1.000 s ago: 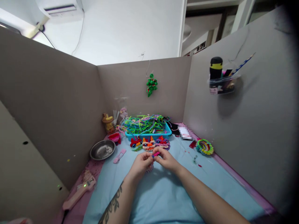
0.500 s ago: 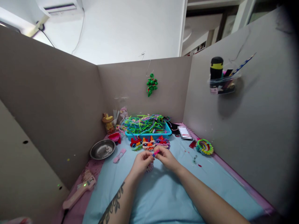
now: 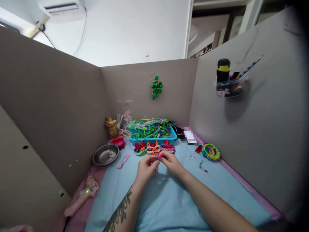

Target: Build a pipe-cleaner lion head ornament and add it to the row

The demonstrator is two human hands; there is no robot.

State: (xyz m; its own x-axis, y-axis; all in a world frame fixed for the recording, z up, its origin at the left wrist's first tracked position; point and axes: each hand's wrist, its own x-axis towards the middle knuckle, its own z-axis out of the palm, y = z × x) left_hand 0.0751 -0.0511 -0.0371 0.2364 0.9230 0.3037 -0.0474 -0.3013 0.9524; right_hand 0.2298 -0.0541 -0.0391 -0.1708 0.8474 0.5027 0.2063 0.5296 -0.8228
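Observation:
Over the light blue cloth (image 3: pixel 166 199), my left hand (image 3: pixel 145 167) and my right hand (image 3: pixel 172 163) meet, fingertips pinched on a small pink and blue pipe cleaner piece (image 3: pixel 160 156). Its exact shape is too small to make out. Under my left fingers a pale pink ruffled piece (image 3: pixel 155 172) shows, mostly hidden; I cannot tell whether it is attached. Just beyond my hands sit three fuzzy figures in a row: a red and green one (image 3: pixel 140 149), an orange and white one (image 3: pixel 153 148) and a purple and red one (image 3: pixel 168 147).
Behind the figures stands a blue tray (image 3: pixel 153 141) heaped with pipe cleaners. At left are a metal bowl (image 3: pixel 101 157) with white beads, a pink clip-like tool (image 3: pixel 123 160) and a glue gun (image 3: pixel 82 199). A yellow-green ring (image 3: pixel 210 151) lies right. Grey panels enclose three sides.
Both hands stay in nearly the same place. The pink piece between the fingertips has turned slightly, with less of its blue part showing.

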